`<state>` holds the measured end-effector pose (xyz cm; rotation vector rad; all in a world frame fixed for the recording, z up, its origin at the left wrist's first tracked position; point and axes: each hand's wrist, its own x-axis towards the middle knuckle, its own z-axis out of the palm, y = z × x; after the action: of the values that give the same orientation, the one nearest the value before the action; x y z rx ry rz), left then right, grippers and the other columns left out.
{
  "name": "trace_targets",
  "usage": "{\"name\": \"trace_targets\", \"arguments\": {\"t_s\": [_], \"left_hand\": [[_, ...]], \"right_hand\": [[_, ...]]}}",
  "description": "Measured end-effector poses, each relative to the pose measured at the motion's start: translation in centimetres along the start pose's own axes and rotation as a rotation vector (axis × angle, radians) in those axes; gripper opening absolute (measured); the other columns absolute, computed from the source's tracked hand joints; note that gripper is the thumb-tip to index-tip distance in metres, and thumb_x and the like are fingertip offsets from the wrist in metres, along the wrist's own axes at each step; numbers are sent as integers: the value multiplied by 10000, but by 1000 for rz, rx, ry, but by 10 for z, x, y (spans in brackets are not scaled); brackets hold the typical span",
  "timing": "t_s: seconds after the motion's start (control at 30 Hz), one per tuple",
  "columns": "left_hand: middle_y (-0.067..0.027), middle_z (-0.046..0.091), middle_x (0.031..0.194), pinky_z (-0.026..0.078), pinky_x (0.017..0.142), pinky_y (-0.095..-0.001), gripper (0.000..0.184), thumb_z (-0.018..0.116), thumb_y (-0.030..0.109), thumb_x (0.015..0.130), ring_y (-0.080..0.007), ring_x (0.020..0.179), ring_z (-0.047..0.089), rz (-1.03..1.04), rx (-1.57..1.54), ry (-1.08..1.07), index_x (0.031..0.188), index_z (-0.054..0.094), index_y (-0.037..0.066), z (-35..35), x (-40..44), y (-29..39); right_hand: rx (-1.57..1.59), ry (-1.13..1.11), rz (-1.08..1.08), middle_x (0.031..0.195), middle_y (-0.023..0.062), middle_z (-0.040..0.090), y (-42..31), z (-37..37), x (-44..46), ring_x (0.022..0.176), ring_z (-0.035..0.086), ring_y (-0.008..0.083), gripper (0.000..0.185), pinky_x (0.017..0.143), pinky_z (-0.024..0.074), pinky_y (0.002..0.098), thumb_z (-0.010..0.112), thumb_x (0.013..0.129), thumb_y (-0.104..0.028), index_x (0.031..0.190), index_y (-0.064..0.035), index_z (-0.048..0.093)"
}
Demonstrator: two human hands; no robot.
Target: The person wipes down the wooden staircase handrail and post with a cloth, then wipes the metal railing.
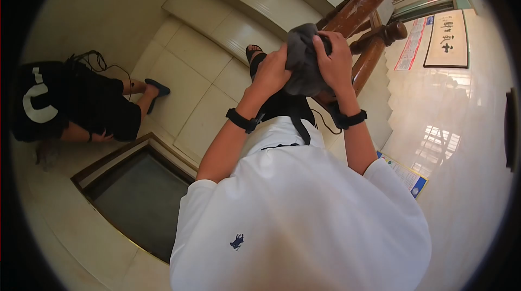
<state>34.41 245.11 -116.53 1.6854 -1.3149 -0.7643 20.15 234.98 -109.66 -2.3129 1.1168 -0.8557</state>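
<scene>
A crumpled dark grey cloth [302, 66] is bunched between my two hands in front of my body. My left hand [273, 69] grips its left side with the fingers curled behind it. On the other side, my right hand [334, 62] is closed around the cloth's upper right part, thumb across the front. Close behind the cloth runs a brown wooden stair railing [361, 6]; whether the cloth touches it I cannot tell. Both my wrists wear black bands.
Tiled stairs [244, 6] rise ahead. A person in black clothes [92, 101] is at the left, with a dark cable near them. A dark-framed panel [146, 199] lies lower left. Posters and framed calligraphy [446, 39] hang on the right wall.
</scene>
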Motion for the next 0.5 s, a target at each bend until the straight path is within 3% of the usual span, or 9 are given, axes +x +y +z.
{"name": "trace_targets", "arguments": {"t_s": [0.07,0.17,0.27,0.37,0.5], "left_hand": [[-221,641,1120,474,943,-477,529,673,20,785,-433,1121,580,67,115,-83,1277,479,6,-1,-2,-3],[-224,556,1220,424,1010,-475,545,702,82,785,-415,1197,499,-39,76,-216,1277,480,6,2,-15,-10],[-224,492,1291,400,1036,-471,560,737,149,782,-399,1229,454,-67,7,-183,1255,481,-4,-4,-17,-6],[-190,505,1275,374,1039,-444,547,753,220,819,-350,1212,460,104,-170,1,1262,525,-6,-14,-7,13],[-229,448,1357,348,1103,-460,697,715,435,880,-390,1260,412,197,-173,77,1359,526,-35,-21,11,33]], "right_hand": [[-48,54,8,1092,151,632,12,-5,-13,1079,554,358,266,971,422,444,629,955,-274,1094,-54,686],[56,86,76,1159,179,578,40,-8,-46,1105,491,375,338,1005,372,459,570,987,-291,1178,-17,619],[74,83,174,1180,197,541,61,-4,-71,1095,485,370,412,1001,369,452,508,1021,-335,1209,27,568],[1,24,190,1158,196,541,54,-13,-55,1116,483,371,397,1003,368,453,516,1023,-330,1189,25,576],[-3,27,154,1120,204,541,49,-15,-34,1098,496,379,383,987,380,446,520,1023,-316,1173,31,574]]}}
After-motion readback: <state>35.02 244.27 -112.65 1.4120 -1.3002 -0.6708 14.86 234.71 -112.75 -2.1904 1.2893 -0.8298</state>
